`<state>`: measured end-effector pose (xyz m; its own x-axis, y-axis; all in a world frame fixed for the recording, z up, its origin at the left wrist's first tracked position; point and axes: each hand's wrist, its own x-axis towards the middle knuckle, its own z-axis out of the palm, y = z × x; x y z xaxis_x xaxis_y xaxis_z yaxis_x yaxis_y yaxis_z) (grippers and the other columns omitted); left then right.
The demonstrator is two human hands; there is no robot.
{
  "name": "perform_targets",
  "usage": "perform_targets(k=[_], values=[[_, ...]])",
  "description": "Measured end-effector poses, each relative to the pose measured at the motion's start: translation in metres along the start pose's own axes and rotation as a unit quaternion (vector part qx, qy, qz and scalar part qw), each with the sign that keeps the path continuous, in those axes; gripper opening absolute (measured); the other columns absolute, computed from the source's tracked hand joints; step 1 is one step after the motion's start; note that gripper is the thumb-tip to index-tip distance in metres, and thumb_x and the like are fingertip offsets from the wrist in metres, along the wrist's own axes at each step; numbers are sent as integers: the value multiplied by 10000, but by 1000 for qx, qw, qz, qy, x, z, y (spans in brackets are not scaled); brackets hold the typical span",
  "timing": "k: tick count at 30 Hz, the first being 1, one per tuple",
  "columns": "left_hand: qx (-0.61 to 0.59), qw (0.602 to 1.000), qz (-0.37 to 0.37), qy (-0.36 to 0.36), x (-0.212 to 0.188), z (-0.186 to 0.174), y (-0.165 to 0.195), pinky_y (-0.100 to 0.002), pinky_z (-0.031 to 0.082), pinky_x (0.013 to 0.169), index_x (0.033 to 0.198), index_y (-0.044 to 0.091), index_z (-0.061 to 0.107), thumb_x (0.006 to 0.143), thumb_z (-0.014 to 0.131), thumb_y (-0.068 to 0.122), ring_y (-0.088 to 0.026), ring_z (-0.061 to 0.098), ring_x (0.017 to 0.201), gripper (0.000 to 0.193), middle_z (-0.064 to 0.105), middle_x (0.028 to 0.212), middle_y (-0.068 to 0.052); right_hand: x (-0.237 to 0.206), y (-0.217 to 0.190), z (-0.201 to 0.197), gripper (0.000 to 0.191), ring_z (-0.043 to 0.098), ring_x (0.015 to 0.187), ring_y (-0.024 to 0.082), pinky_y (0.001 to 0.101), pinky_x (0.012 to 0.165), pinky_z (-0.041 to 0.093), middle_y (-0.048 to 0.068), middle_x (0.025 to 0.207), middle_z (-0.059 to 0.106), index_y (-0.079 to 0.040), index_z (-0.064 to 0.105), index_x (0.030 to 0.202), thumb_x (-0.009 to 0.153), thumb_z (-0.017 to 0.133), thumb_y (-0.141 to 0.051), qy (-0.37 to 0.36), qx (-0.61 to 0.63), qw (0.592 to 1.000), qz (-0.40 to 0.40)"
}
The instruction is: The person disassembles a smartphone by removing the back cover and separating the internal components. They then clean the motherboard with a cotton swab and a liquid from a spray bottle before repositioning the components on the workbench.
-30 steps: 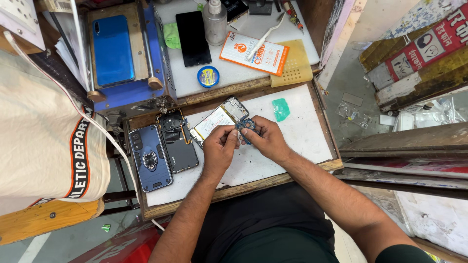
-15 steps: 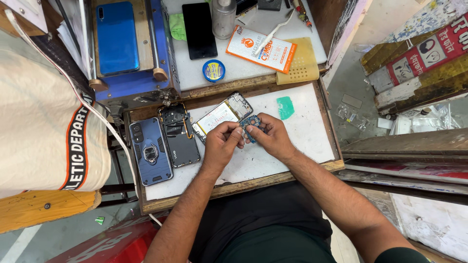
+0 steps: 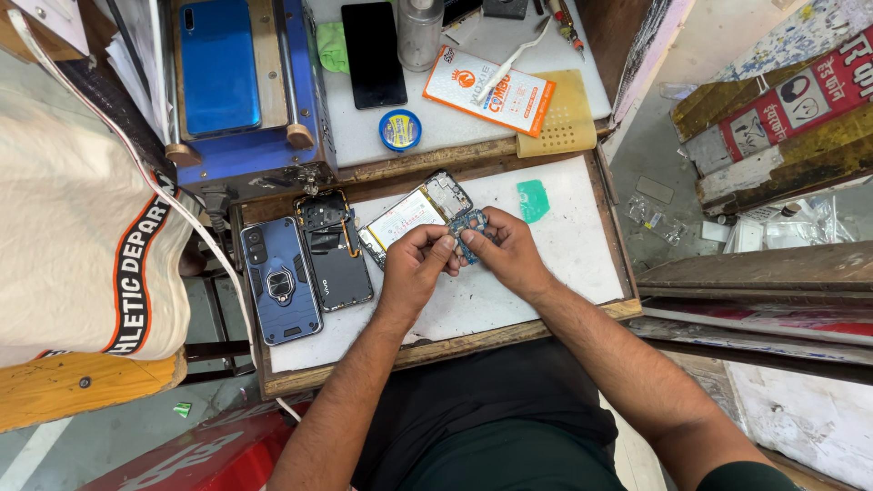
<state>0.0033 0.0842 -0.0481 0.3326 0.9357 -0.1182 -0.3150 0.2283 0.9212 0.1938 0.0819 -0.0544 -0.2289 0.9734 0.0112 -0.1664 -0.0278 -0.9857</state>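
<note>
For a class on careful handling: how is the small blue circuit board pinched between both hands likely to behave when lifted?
The circuit board looks thin and small, so probably light and stiff. Its exposed parts suggest it is fragile. The left hand and right hand pinch its edges with fingertips.

Both hands point(image 3: 459, 255) together, fingertips seemingly pinched, forearms converging

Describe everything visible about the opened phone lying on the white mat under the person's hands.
The opened phone with its back cover off lies flat and diagonal on the white work mat, its upper end toward the top right. Its exposed inside shows a large pale rectangular battery and a darker metal frame area at the upper end. The left hand covers its lower edge, and the right hand sits beside it, both pinching a small blue circuit board at the phone's right side. Finer parts are too small to tell.
</note>
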Motion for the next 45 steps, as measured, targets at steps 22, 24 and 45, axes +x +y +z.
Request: perform_targets(k=[22,24,45], values=[[21,998,55,17,-10,6,1,-281,630,713,1105,-61,669,1021,639,61,-129,724,780,151,732,911,-102,2,-18,5,397,704,768,142,270,696,614,86,907,700,-38,467,1351,1031,649,-185,-33,259,955,139],[41,997,52,33,-10,6,1,-276,630,713,1098,-60,673,1014,642,52,-132,728,781,144,735,915,-109,1,-16,8,385,710,803,138,278,714,618,97,921,705,-36,453,1348,1033,631,-167,-17,237,964,117],[287,938,145,132,-9,16,11,-256,623,669,1031,-19,725,951,705,51,-132,763,781,107,750,917,-96,-9,-7,18,350,669,787,36,184,641,534,59,869,761,-14,517,1343,1031,656,-93,65,-130,989,-30]])
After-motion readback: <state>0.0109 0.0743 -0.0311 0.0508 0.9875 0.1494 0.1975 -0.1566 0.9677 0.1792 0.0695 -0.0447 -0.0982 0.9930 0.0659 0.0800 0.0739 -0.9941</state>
